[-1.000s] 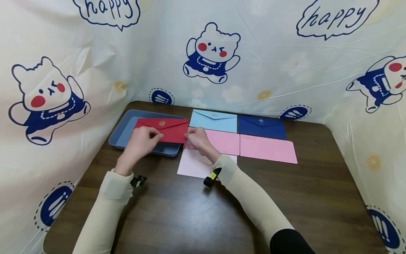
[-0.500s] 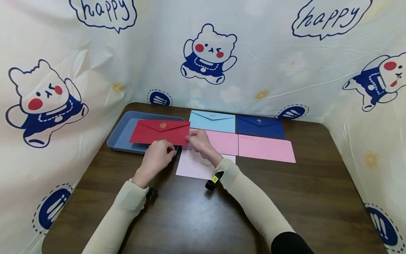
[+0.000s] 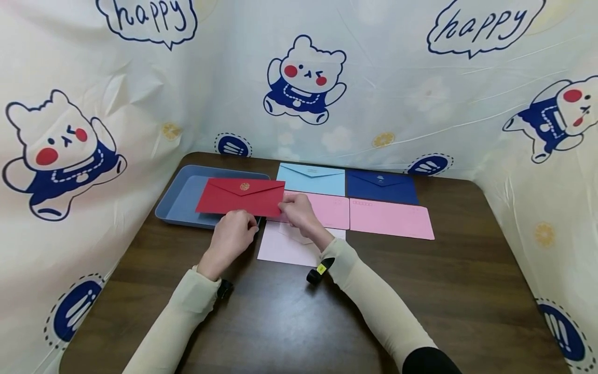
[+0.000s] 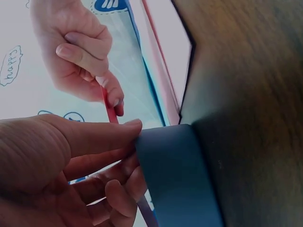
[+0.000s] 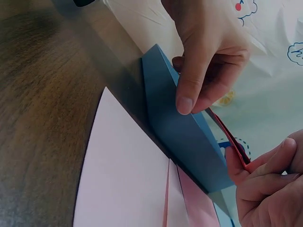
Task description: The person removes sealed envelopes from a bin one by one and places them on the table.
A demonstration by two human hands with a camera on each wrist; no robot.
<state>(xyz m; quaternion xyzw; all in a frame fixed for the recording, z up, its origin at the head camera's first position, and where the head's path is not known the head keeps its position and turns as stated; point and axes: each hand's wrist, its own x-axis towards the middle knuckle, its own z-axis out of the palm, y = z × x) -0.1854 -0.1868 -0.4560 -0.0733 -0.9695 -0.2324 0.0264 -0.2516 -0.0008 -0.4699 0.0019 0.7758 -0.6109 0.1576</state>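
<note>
A red envelope point(image 3: 240, 200) with a gold emblem on its flap hovers tilted over the blue tray point(image 3: 179, 195). My right hand point(image 3: 301, 213) pinches the envelope's right end; the right wrist view shows its edge between thumb and fingers point(image 5: 284, 165). My left hand point(image 3: 233, 234) is at the tray's front side near the right corner. In the left wrist view its thumb lies on the tray's rim, with the fingers curled behind the wall, gripping it. The envelope partly hides the tray's inside and front right part.
Right of the tray, a light blue envelope point(image 3: 310, 179), a navy envelope point(image 3: 380, 188) and two pink envelopes point(image 3: 324, 208) lie side by side in rows. A pale pink envelope point(image 3: 285, 248) lies in front, under my right forearm. A printed curtain point(image 3: 397, 78) surrounds the brown table point(image 3: 289, 322).
My left hand has moved from the red envelope's left part toward me and right, to the tray's front rim. The right hand has shifted slightly right with the envelope.
</note>
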